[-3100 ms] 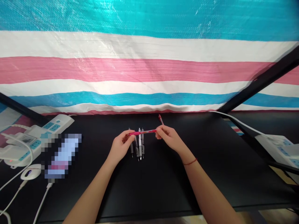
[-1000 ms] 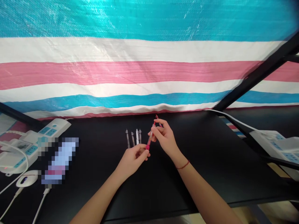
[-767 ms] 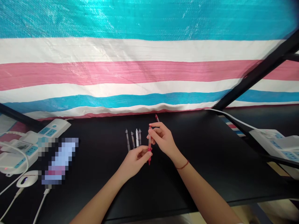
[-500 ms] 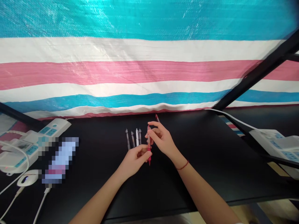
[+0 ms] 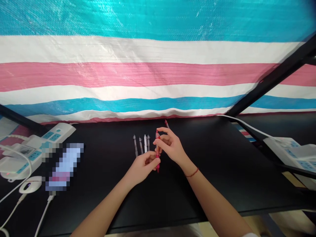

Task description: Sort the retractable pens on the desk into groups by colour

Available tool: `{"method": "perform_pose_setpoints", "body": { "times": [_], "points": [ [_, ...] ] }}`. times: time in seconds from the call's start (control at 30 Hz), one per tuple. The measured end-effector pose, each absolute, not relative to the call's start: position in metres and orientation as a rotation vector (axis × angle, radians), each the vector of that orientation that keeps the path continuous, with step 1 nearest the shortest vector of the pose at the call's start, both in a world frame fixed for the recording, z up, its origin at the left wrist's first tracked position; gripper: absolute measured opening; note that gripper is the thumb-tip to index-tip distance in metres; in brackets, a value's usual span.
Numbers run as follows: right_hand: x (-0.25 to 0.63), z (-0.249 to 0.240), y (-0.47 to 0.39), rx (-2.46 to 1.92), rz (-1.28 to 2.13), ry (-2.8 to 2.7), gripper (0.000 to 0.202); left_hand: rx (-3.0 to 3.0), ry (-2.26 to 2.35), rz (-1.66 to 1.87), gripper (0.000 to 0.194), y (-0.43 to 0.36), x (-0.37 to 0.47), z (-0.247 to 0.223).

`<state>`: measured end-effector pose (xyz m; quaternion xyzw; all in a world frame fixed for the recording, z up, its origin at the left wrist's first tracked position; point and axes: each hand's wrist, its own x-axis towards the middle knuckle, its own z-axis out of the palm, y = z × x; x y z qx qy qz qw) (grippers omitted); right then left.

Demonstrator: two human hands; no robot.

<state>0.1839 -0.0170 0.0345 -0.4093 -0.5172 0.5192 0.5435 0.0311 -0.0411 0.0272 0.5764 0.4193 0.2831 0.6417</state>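
Observation:
A red pen point(image 5: 157, 152) with a clear barrel is held upright in the head view, its tip toward me. My left hand point(image 5: 146, 165) is closed around its lower red grip. Higher up, my right hand point(image 5: 170, 144) pinches the barrel near the clip, its index finger at the top end. Just left of the pen lie a white pen point(image 5: 145, 143) and several grey pens, among them a grey pen point(image 5: 135, 144) at the far left of the row. Another red pen point(image 5: 166, 123) lies behind my right hand, partly hidden by it.
At left are a white power strip point(image 5: 55, 133), a phone point(image 5: 65, 168) with a cable, and a white mouse-like device point(image 5: 31, 185). Another power strip point(image 5: 283, 144) is at right. Striped sheeting point(image 5: 148, 75) hangs behind the black table point(image 5: 103, 204); a dark frame bar point(image 5: 266, 75) slants at right.
Both hands stay on the red pen in almost the same place. At its lower end, the thin point that stuck out looks shorter now. The view has shifted slightly.

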Motion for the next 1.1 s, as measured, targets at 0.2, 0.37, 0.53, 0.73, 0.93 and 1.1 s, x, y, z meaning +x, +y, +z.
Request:
{"method": "perform_pose_setpoints", "body": {
  "times": [0.2,0.37,0.53,0.73,0.93,1.1],
  "points": [
    [0.1840,0.0313,-0.0152,-0.992,1.242,-1.222,0.030,1.299,0.924,0.614,0.028,-0.0399,0.0298,0.0263],
    [0.1850,0.0293,-0.0131,-0.992,1.271,-1.207,0.032,1.298,0.938,0.596,0.031,-0.0395,0.0297,0.0274],
    [0.1851,0.0283,-0.0120,-0.995,1.282,-1.199,0.035,1.291,0.942,0.587,0.030,-0.0390,0.0298,0.0295],
    [0.1858,0.0288,-0.0129,-1.004,1.281,-1.234,0.030,1.321,0.940,0.575,0.028,-0.0391,0.0288,0.0273],
    [0.1858,0.0273,-0.0132,-1.017,1.259,-1.242,0.034,1.320,0.962,0.568,0.028,-0.0390,0.0280,0.0263],
    [0.1864,0.0270,-0.0131,-1.019,1.253,-1.271,0.031,1.338,0.959,0.560,0.029,-0.0395,0.0284,0.0268]
  ]
}}
